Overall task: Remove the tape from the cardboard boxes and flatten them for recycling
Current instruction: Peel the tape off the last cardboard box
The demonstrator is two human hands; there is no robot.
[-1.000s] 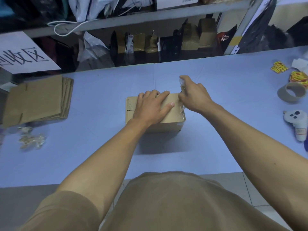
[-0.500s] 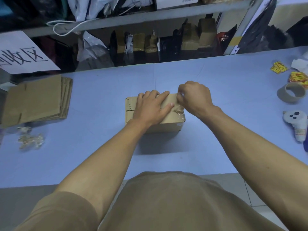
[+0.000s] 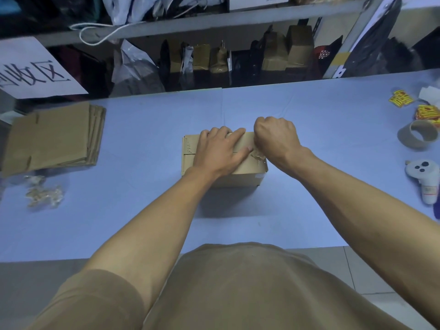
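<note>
Box (image 3: 223,163) closed, at bench (image 3: 142,129) centre; contents not visible. Clear tape (image 3: 258,156) crumpled and partly lifted at box top, 3 o'clock edge. Left hand (image 3: 220,148) flat on box top, fingers straight and together, pressing down. Right hand (image 3: 276,136) fisted at box's 2 o'clock corner, fingers curled over tape end; pinch itself hidden. Flattened boxes (image 3: 54,136) stacked at 9 o'clock; tape scraps (image 3: 44,195) at 8 o'clock.
</note>
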